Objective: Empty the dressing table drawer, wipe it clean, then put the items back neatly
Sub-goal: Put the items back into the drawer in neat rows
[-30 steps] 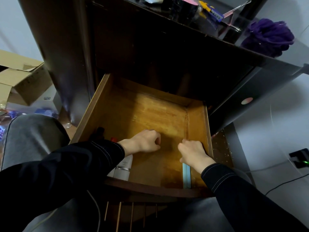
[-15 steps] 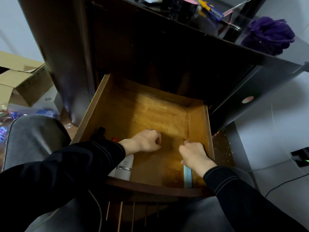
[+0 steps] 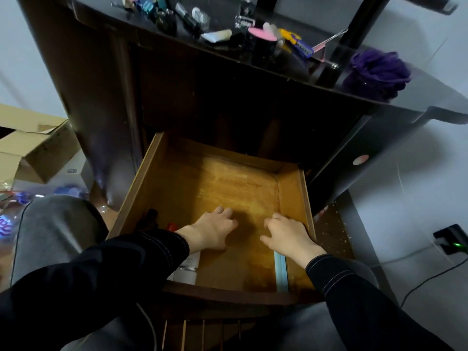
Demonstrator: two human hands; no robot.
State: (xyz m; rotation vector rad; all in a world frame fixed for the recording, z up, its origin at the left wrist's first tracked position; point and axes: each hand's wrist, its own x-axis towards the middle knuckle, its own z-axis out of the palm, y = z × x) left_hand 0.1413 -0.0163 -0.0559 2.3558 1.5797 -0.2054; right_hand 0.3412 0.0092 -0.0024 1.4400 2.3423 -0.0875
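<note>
Since most of the drawer (image 3: 228, 183) floor lies bare while a crowd of small toiletries sits on the tabletop (image 3: 101, 13) above, I judge that the emptying is well along but not finished, or that refilling has only begun; which one cannot be told. Whether the wood has been wiped cannot be told either, and no cloth is in sight. Four things are in the one open drawer: a white bottle (image 3: 187, 269) at the near left, partly under the sleeve, a red-capped item (image 3: 171, 226) and a dark object (image 3: 149, 219) by the left wall, and a pale blue strip (image 3: 280, 271) along the right wall. Both hands are inside it. The left hand (image 3: 212, 230) rests palm down with loosely bent fingers, holding nothing visible. The right hand (image 3: 287, 236) lies with bent fingers over the strip's far end; whether it grips it I cannot tell. Up top, one purple pouf (image 3: 377, 72) sits far right; the other items are too crowded to count.
</note>
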